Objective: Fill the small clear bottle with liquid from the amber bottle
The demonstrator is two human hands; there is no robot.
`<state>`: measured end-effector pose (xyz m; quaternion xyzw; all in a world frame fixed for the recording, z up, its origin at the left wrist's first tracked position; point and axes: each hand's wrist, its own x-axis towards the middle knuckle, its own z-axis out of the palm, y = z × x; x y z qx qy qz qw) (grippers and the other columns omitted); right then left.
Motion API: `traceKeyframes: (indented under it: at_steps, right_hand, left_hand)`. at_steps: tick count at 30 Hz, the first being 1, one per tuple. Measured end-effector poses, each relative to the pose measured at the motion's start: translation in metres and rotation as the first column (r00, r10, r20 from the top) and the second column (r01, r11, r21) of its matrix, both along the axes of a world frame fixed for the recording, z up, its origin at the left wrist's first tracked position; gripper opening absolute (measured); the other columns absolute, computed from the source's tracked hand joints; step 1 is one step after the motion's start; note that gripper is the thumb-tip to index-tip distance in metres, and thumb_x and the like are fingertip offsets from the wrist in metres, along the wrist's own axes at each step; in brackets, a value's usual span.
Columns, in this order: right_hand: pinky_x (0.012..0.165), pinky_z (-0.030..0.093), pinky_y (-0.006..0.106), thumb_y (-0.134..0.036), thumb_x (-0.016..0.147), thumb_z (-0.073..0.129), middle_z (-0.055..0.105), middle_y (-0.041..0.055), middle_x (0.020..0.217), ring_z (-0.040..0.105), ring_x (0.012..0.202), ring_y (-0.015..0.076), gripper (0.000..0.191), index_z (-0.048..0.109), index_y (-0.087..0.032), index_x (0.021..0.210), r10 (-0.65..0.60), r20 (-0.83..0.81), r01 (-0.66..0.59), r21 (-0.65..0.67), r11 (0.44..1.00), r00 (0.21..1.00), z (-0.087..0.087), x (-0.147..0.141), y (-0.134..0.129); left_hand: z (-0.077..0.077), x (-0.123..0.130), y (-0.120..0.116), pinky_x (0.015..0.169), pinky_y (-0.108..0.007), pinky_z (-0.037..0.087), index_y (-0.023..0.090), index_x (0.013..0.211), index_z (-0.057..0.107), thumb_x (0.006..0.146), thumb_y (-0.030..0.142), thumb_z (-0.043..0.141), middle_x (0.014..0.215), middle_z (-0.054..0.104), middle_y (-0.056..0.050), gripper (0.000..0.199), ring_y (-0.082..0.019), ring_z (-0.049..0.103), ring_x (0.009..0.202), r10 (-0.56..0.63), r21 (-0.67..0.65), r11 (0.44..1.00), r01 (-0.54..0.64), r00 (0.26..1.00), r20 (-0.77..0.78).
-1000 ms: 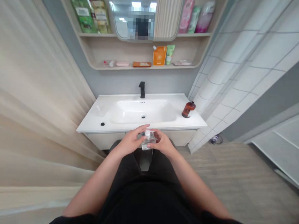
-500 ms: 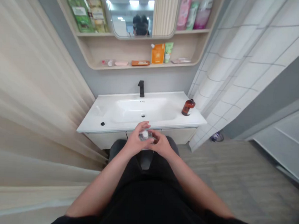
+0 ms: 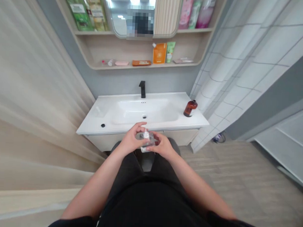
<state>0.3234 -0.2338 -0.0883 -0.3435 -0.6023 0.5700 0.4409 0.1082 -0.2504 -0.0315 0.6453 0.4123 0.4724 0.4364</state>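
Together, left hand (image 3: 131,141), right hand (image 3: 163,146), clasping clear bottle (image 3: 146,141), forearms (image 3: 100,181) inward

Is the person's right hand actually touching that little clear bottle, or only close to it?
Touching. The head view shows the fingertips of the right hand resting against the side of the clear plastic bottle, with no gap between them.

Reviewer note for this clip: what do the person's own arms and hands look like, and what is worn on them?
The left hand and right hand are bare, with no gloves or watch in view. The forearms are uncovered, up to a black left sleeve and black right sleeve.
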Motion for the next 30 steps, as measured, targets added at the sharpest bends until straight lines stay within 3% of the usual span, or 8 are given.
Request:
traceKeyframes:
  at_steps: [3, 6, 8, 11, 16, 21, 26, 30]
  right_hand:
    - [0.098, 0.066, 0.048, -0.04, 0.057, 0.111, 0.082, 0.007, 0.13, 0.079, 0.117, 0.0355, 0.082, 0.08, -0.03, 0.132, 0.011, 0.001, -0.011, -0.001, 1.0, 1.0, 0.002, 0.0, 0.0]
    - [0.098, 0.066, 0.047, -0.041, 0.059, 0.11, 0.081, 0.0073, 0.133, 0.079, 0.117, 0.0344, 0.083, 0.079, -0.03, 0.135, 0.028, -0.003, -0.028, 0.003, 1.0, 1.0, 0.003, 0.0, -0.002]
    - [0.1, 0.066, 0.047, -0.042, 0.058, 0.111, 0.081, 0.0073, 0.133, 0.079, 0.118, 0.034, 0.084, 0.079, -0.029, 0.135, 0.029, -0.003, -0.029, 0.002, 1.0, 1.0, 0.002, 0.0, -0.003]
    - [0.101, 0.066, 0.047, -0.042, 0.059, 0.11, 0.081, 0.0077, 0.133, 0.078, 0.12, 0.0347, 0.082, 0.079, -0.028, 0.134, 0.023, 0.003, -0.023, 0.003, 1.0, 1.0, 0.001, -0.001, -0.003]
    - [0.102, 0.066, 0.049, -0.041, 0.06, 0.11, 0.08, 0.0095, 0.138, 0.078, 0.123, 0.0359, 0.085, 0.078, -0.029, 0.137, 0.013, 0.01, -0.013, 0.024, 1.0, 1.0, 0.002, 0.0, -0.003]
    - [0.101, 0.065, 0.049, -0.042, 0.059, 0.111, 0.082, 0.0084, 0.132, 0.078, 0.122, 0.0362, 0.082, 0.079, -0.028, 0.133, 0.027, 0.039, -0.028, 0.028, 0.999, 0.999, 0.006, -0.001, -0.004]
    - [0.1, 0.065, 0.046, -0.044, 0.059, 0.111, 0.081, 0.0093, 0.132, 0.079, 0.118, 0.0336, 0.084, 0.078, -0.025, 0.134, 0.023, 0.018, -0.023, 0.022, 0.999, 1.0, 0.003, 0.0, -0.002]
    - [0.101, 0.066, 0.046, -0.045, 0.057, 0.111, 0.082, 0.0099, 0.131, 0.079, 0.118, 0.0337, 0.086, 0.078, -0.024, 0.133, -0.01, 0.027, 0.009, 0.024, 1.0, 1.0, -0.001, 0.001, 0.0]
  left_hand:
    - [0.001, -0.003, -0.002, 0.121, -0.047, 0.052, 0.028, 0.161, 0.058, 0.077, 0.033, 0.099, 0.137, 0.077, -0.012, 0.094, -0.031, 0.074, 0.13, -0.045, 0.044, 0.998, 0.048, 0.997, -0.066]
    - [0.003, -0.005, -0.004, 0.127, -0.049, 0.047, 0.029, 0.168, 0.051, 0.091, 0.034, 0.088, 0.137, 0.079, -0.012, 0.086, -0.032, 0.067, 0.146, -0.199, 0.015, 0.98, 0.2, 0.979, -0.054]
    - [0.003, -0.004, -0.005, 0.122, -0.048, 0.052, 0.026, 0.164, 0.056, 0.092, 0.034, 0.086, 0.124, 0.082, -0.011, 0.078, -0.032, 0.073, 0.136, -0.139, -0.02, 0.99, 0.139, 0.989, -0.046]
    - [0.005, 0.0, -0.006, 0.114, -0.046, 0.056, 0.024, 0.15, 0.066, 0.081, 0.033, 0.096, 0.119, 0.082, -0.01, 0.076, -0.03, 0.078, 0.115, 0.022, 0.018, 1.0, -0.02, 0.996, -0.088]
    - [0.013, 0.003, -0.01, 0.125, -0.046, 0.049, 0.027, 0.155, 0.065, 0.09, 0.029, 0.085, 0.133, 0.08, -0.01, 0.068, -0.03, 0.073, 0.132, -0.09, 0.069, 0.993, 0.1, 0.986, -0.14]
    - [0.009, 0.006, -0.008, 0.102, -0.036, 0.058, 0.024, 0.136, 0.074, 0.08, 0.029, 0.092, 0.113, 0.077, -0.005, 0.059, -0.023, 0.075, 0.104, 0.131, 0.068, 0.99, -0.121, 0.978, -0.162]
    - [0.006, 0.001, -0.009, 0.109, -0.039, 0.057, 0.025, 0.139, 0.075, 0.086, 0.03, 0.088, 0.118, 0.078, -0.006, 0.055, -0.024, 0.075, 0.112, 0.086, 0.11, 0.992, -0.067, 0.98, -0.177]
    - [0.014, -0.008, -0.009, 0.101, -0.038, 0.059, 0.022, 0.124, 0.082, 0.088, 0.034, 0.088, 0.11, 0.082, -0.007, 0.038, -0.024, 0.076, 0.103, 0.156, 0.13, 0.982, -0.139, 0.979, -0.133]
